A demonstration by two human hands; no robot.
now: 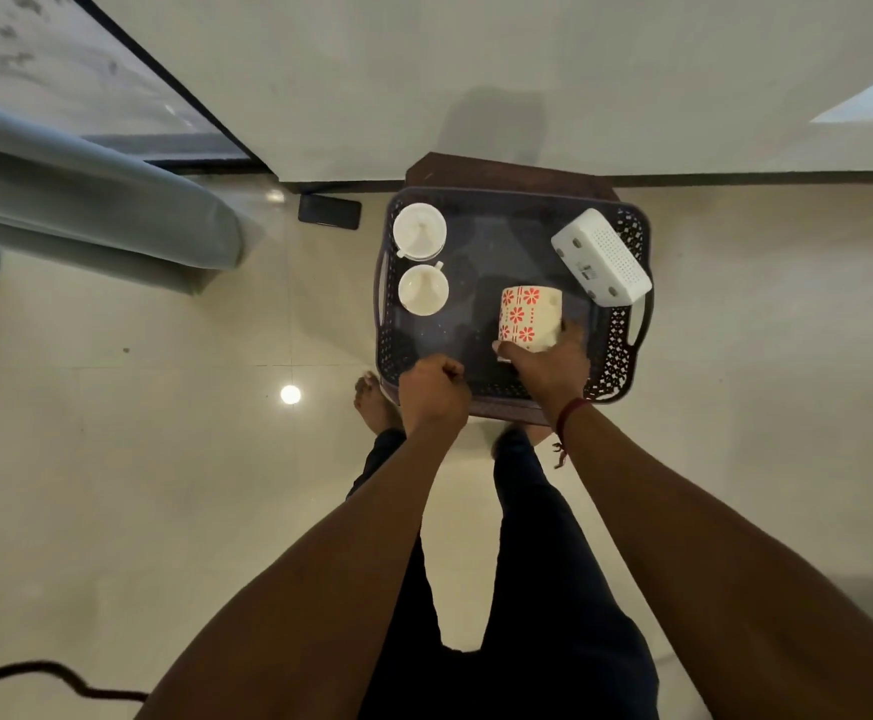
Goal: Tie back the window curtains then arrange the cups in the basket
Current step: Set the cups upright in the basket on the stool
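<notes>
A dark perforated plastic basket [612,350] stands on a small brown stool in front of me. Two white cups [419,231] [422,289] stand upright along its left side. My right hand [548,363] grips a cream mug with red flower prints [527,317], tilted on its side inside the basket. My left hand [434,389] is a closed fist at the basket's near rim; whether it holds the rim I cannot tell. The grey curtain [86,200] hangs bunched at the left by the window.
A white perforated box [603,257] leans on the basket's right rim. A black phone [329,211] lies on the tiled floor by the wall. A dark cable [34,672] runs along the floor at lower left. My bare feet stand just below the stool.
</notes>
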